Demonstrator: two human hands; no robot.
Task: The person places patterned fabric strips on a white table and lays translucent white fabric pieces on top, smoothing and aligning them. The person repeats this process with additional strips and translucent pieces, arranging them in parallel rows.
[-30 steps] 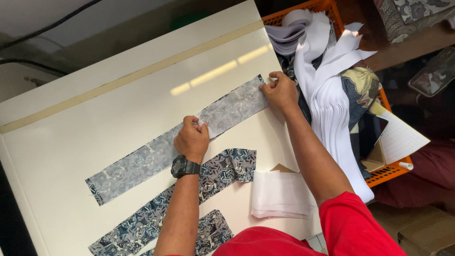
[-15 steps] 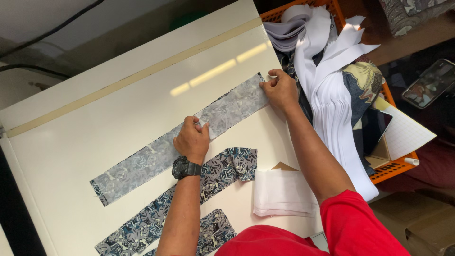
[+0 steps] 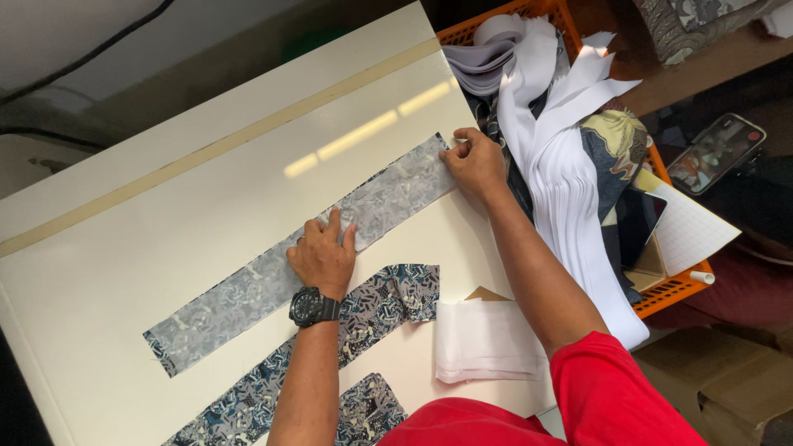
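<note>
White table (image 3: 149, 248), grey fabric strip (image 3: 248, 289) under flat left hand (image 3: 324, 254), right hand (image 3: 472, 163) pinching its end

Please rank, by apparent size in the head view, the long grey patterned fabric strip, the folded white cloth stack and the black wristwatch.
1. Long grey patterned fabric strip, held flat on the cream table by the left hand and right hand.
2. Folded white cloth stack.
3. Black wristwatch, clearly smallest.
</note>
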